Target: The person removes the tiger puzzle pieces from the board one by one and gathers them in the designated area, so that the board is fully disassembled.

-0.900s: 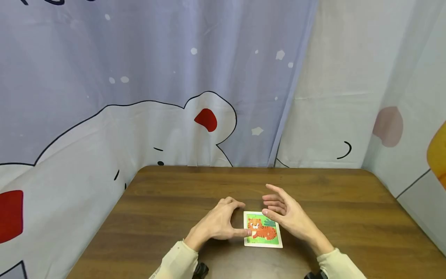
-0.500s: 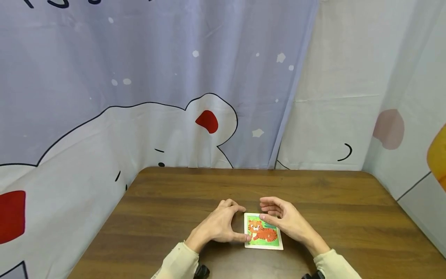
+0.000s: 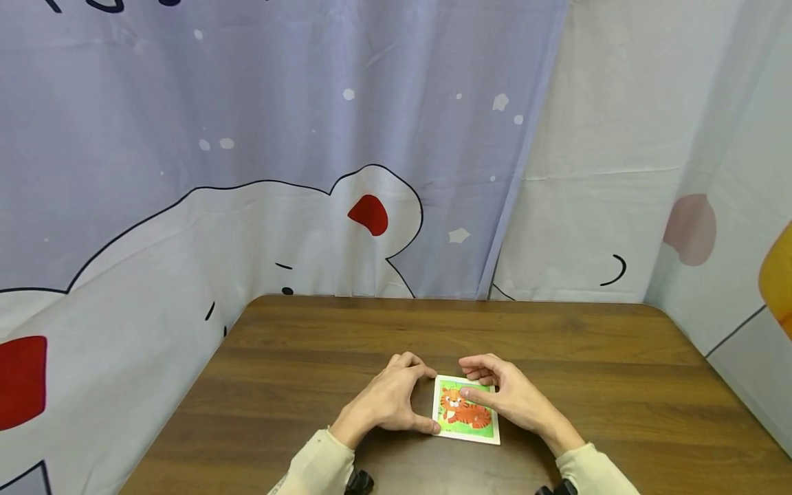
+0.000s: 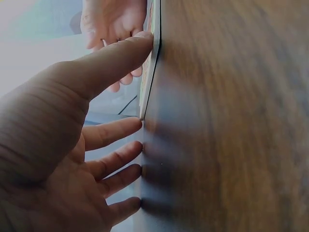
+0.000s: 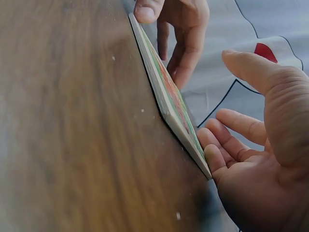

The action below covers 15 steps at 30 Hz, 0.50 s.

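Observation:
A thin square tiger puzzle [image 3: 460,427], with an orange tiger on green and a white border, lies flat on the wooden table [image 3: 297,357]. My left hand [image 3: 390,399] spans its left side: the thumb touches the near-left corner, and the forefinger reaches the far-left corner. In the left wrist view the other fingertips [image 4: 128,208] rest on the tabletop. Over the puzzle's far-right part is my right hand [image 3: 520,399], its thumb raised above the picture. The right wrist view has its little finger [image 5: 215,157] against the puzzle's edge. Part of the picture is hidden under the right thumb.
Behind the table hangs a pale curtain [image 3: 278,103] with printed cartoon shapes, continuing down the left and right sides. Dark wrist straps [image 3: 359,482] show below both cuffs.
My right hand has come down and its fingers have drawn in toward the puzzle. The left thumb has slid back to the puzzle's edge. The puzzle has turned slightly clockwise.

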Available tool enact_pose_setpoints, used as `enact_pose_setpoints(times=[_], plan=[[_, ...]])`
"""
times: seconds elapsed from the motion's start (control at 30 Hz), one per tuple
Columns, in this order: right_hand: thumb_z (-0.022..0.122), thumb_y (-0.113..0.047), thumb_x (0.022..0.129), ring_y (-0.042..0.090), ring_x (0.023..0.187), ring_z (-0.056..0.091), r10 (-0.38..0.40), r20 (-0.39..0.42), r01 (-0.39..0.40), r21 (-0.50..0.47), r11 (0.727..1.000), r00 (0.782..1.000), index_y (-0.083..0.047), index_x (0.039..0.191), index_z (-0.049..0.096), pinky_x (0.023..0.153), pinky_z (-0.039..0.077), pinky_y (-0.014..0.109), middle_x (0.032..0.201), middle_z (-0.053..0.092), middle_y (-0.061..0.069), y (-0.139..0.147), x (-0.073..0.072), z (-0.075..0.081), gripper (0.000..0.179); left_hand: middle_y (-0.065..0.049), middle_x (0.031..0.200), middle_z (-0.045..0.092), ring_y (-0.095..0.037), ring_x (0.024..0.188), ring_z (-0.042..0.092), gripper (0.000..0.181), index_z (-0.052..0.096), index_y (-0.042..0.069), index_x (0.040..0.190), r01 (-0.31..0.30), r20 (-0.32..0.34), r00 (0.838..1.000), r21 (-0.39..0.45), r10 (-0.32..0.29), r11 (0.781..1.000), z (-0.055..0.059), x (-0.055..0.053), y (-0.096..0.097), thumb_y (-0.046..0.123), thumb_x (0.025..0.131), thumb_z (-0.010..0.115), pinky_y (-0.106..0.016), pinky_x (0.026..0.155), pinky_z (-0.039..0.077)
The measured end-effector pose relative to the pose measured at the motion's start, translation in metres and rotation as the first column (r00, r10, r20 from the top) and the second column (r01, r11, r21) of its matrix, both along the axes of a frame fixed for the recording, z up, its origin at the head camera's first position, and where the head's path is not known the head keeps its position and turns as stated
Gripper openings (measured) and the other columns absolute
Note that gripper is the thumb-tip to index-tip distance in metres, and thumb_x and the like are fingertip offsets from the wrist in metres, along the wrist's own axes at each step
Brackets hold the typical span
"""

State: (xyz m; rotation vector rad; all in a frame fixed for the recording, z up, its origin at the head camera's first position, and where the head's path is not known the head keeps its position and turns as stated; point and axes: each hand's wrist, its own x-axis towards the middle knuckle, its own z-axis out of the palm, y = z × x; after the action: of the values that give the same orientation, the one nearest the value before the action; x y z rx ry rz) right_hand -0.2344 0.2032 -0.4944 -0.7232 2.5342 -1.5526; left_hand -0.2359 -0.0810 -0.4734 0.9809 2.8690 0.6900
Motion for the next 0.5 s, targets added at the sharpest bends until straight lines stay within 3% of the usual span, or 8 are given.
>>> enact_pose_setpoints(times=[0.27,0.5], plan=[[0.085,-0.029,0.101,0.032,0.121,0.068,0.004,-0.051,-0.003,0.021,1.000,0.999,-0.003,0.145,0.068,0.104,0.057,0.034,0.135,0.070,0.014,-0.0046,-0.0003,-0.0036,0.054,-0.001,0.138,0.062,-0.020,0.125,0.054,0.086,0.071,0.020,0.146,0.000,0.012,1.000,0.013,0.000,1.000,-0.0022,-0.0005,0.0006,0.062,0.077,0.099,-0.042,0.106,0.054],[0.087,-0.031,0.100,0.030,0.122,0.069,-0.005,-0.053,0.007,0.037,0.999,0.999,-0.004,0.144,0.069,0.105,0.057,0.036,0.134,0.069,0.012,-0.0069,0.0011,-0.0029,0.055,-0.002,0.137,0.062,-0.021,0.123,0.054,0.083,0.073,0.020,0.142,0.005,-0.035,0.999,0.001,-0.005,1.000,-0.0024,0.0005,0.0016,0.062,0.076,0.100,-0.043,0.103,0.054]])
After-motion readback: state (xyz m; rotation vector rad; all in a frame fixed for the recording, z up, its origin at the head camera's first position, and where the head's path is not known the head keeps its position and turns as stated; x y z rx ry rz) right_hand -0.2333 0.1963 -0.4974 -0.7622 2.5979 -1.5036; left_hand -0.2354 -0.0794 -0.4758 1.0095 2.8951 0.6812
